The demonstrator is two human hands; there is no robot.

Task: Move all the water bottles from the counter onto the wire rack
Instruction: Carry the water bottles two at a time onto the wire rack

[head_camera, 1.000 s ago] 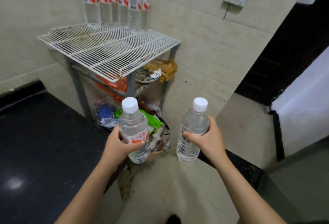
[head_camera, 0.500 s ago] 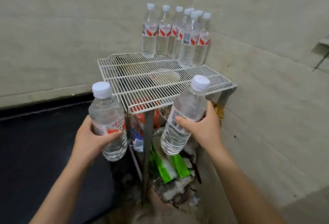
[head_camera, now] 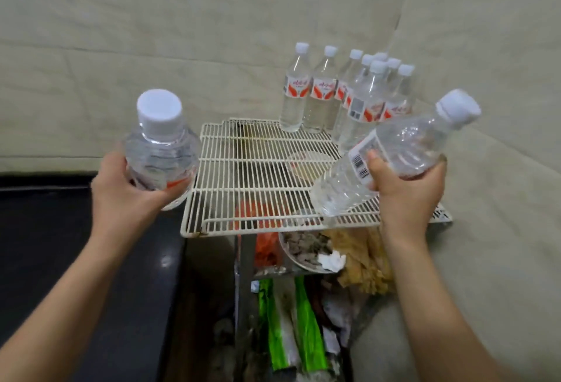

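Head camera looks down at two bare hands, and each one holds a water bottle. The left hand (head_camera: 127, 196) has its fingers curled tight around the lower part of the left bottle (head_camera: 161, 151). That bottle stands nearly straight up, with its white cap toward the camera. It hangs in the air just past the left edge of the wire rack (head_camera: 258, 181), above the dark counter (head_camera: 60, 260).

The right hand (head_camera: 406, 196) wraps its fingers around the middle of the right bottle (head_camera: 391, 151), with the thumb pressed on the barcode label. This bottle is tipped, with its cap up to the right and its bottom down to the left. It is above the front right part of the rack. Whether its bottom touches the wires cannot be told.

At the back right corner of the rack stands a bunch of bottles (head_camera: 346, 99), all upright and close together, with white caps and red and white labels.

Under the rack sit a bowl (head_camera: 306, 251), some green packets (head_camera: 291, 324) and other mixed stuff.
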